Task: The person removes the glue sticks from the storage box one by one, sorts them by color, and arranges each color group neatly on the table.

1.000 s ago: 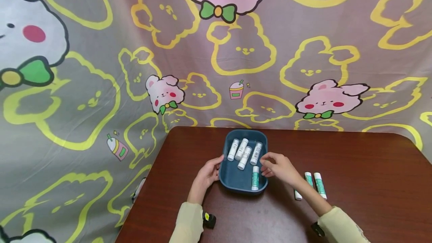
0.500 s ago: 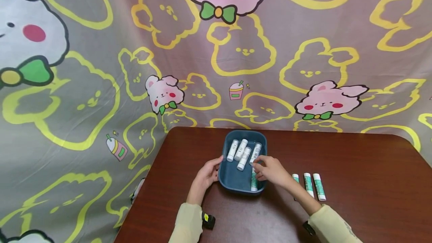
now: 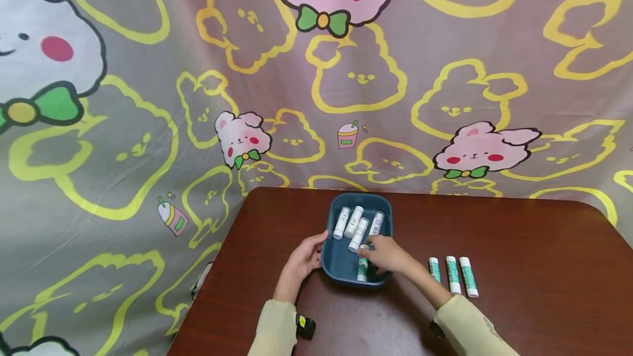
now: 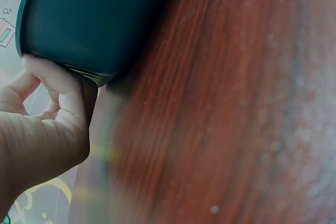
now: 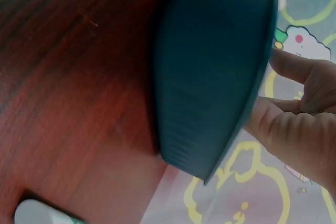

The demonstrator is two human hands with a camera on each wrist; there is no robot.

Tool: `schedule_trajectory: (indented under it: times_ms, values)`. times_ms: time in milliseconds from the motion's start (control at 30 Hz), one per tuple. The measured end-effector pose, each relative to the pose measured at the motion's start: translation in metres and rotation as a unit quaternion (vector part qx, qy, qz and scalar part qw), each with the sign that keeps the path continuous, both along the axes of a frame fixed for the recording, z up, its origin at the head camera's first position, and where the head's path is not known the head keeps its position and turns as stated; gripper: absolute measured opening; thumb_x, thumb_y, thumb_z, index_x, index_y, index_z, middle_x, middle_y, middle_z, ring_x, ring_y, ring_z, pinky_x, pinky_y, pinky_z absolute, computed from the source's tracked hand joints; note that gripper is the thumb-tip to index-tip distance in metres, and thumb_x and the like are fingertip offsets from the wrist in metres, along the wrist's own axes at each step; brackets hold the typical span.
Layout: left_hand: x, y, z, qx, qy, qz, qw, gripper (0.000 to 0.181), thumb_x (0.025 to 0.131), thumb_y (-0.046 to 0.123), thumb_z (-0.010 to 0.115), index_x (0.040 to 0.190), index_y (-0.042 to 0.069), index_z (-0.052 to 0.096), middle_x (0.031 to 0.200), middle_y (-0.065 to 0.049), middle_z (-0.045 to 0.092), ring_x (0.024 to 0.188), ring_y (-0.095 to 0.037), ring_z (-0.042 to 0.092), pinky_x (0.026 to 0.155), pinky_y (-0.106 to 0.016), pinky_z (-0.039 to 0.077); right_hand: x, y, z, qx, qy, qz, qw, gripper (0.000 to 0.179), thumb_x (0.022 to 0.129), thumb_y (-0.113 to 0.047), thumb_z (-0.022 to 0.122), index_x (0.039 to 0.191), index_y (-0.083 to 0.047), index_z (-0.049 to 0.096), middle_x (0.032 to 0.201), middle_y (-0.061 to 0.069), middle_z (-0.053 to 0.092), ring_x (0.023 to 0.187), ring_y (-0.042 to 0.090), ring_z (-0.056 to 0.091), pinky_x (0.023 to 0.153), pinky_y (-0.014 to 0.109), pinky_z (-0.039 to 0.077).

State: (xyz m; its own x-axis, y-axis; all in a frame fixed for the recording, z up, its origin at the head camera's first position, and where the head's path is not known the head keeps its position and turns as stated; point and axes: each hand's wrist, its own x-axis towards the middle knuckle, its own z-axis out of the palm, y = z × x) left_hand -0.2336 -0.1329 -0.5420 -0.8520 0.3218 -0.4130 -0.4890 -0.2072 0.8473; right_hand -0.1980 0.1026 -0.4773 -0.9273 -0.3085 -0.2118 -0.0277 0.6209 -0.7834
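Note:
In the head view a dark blue plastic bin (image 3: 341, 271) stands on the table with several white tubes like glue sticks (image 3: 342, 223) in its far half. My left hand (image 3: 305, 257) holds the bin's left side, thumb at the rim; the left wrist view shows the fingers (image 4: 60, 85) against its outer wall. Over the bin's right rim reaches my right hand (image 3: 388, 254), its fingertips pinching a green-labelled glue stick (image 3: 362, 272) near the bin's front. In the right wrist view the bin's wall hides the fingertips of the right hand (image 5: 299, 108).
Three green-labelled glue sticks (image 3: 453, 274) lie side by side on the brown table (image 3: 534, 251), right of the bin. A cartoon-print cloth (image 3: 296, 76) hangs behind and to the left of the table.
My right hand has moved left and into the bin. The green-labelled glue stick there has shifted left, off the right wall. The left hand stays on the bin.

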Motion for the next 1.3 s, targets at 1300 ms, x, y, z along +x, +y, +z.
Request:
schedule_trajectory:
  times_ms: [1300]
  values:
    - [-0.001,-0.002,-0.001,0.001,-0.001,-0.010,1.0000,0.023,0.109,0.029,0.051,0.102,0.013,0.065,0.086,0.003,0.070,0.073,-0.009,0.068,0.068,-0.025,0.054,-0.009,-0.024,-0.040,0.042,0.139,0.122,0.9819,0.019,0.097,-0.024,0.069,0.100,-0.005,0.072,0.088,0.004,0.073,0.087,0.024,0.067,0.086,0.056,0.048]
